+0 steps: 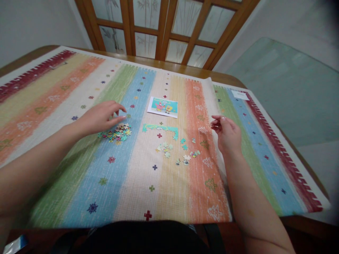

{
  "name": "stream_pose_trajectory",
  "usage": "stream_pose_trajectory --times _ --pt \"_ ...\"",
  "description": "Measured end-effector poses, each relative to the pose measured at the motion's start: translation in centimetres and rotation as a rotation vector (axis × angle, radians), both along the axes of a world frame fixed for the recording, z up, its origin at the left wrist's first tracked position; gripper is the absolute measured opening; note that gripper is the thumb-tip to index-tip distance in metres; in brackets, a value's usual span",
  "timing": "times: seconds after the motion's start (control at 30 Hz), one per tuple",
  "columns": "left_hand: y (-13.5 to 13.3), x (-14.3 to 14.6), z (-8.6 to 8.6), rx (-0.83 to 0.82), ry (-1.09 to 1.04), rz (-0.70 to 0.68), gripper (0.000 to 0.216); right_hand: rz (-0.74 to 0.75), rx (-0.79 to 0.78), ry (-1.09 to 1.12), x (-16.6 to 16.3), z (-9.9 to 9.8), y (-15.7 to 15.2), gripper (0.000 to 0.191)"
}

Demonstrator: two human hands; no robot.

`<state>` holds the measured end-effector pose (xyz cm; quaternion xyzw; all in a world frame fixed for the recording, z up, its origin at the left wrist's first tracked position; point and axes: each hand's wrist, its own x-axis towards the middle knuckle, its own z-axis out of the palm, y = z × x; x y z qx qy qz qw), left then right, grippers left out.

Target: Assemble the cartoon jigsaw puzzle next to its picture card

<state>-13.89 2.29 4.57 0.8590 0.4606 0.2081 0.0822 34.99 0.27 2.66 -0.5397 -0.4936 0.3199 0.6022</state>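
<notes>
My left hand point(106, 116) hovers just above a pile of jigsaw puzzle pieces point(118, 133), its fingers curved and apart, with nothing seen between them. On the right, my right hand point(225, 130) is raised over the tablecloth with its fingertips pinched together. Whatever they may hold is too small to make out. Between the hands lies a joined strip of turquoise puzzle pieces point(160, 127), bent down at its right end. A small picture card point(163, 107) with cartoon figures lies just beyond it. Loose pieces point(165, 148) are scattered nearer to me, and further loose pieces point(186, 157) lie to their right.
A striped tablecloth point(137, 190) covers the wooden table, with a fold running along its right part. A white paper slip point(240, 95) lies at the far right. Behind the table stand wood-framed glass doors point(156, 31). A packet point(16, 244) shows at the bottom left.
</notes>
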Motion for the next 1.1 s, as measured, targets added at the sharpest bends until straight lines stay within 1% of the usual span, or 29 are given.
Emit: stream_pose_trajectory --times 0.03,0.1,0.17,0.23,0.33,0.43,0.5,0.6,0.8,0.97,1.1 --pt "-0.9 0.0 -0.2 -0.035 0.076 0.002 0.042 0.0 0.003 0.008 0.0 0.0 0.0 0.034" --pt "-2.7 0.3 -0.9 -0.045 0.174 0.049 0.06 0.005 0.005 0.016 0.0 0.0 0.0 0.032" --pt "-4.0 0.7 -1.7 -0.066 0.208 0.093 0.07 0.008 0.0 0.012 0.0 -0.1 0.0 0.032" --pt "-4.5 0.9 -2.4 -0.067 0.208 0.136 0.069 0.011 -0.009 0.005 0.0 -0.2 0.1 0.032" --pt "-4.0 0.5 -3.2 -0.07 0.205 0.131 0.058 0.014 -0.01 -0.005 0.0 -0.4 0.2 0.032" --pt "-2.9 -0.2 -3.6 -0.097 0.111 0.094 0.046 0.013 -0.007 -0.015 -0.1 -0.4 0.2 0.033" --pt "-2.5 -0.6 -3.8 -0.102 0.004 0.102 0.042 0.014 -0.008 -0.007 -0.1 -0.5 0.2 0.033" --pt "-2.5 -0.9 -4.0 -0.095 -0.137 0.173 0.041 0.016 -0.01 0.02 -0.1 -0.5 0.2 0.031" --pt "-2.4 -1.4 -4.3 -0.073 -0.321 0.334 0.039 0.022 -0.005 -0.002 -0.2 -0.4 0.1 0.03" --pt "-1.9 -2.0 -5.0 -0.123 -0.456 0.371 0.034 0.023 -0.002 0.011 -0.1 -0.6 0.2 0.029" --pt "-2.0 -2.0 -5.1 -0.139 -0.483 0.371 0.036 0.03 -0.005 0.04 0.0 -0.7 0.2 0.027"
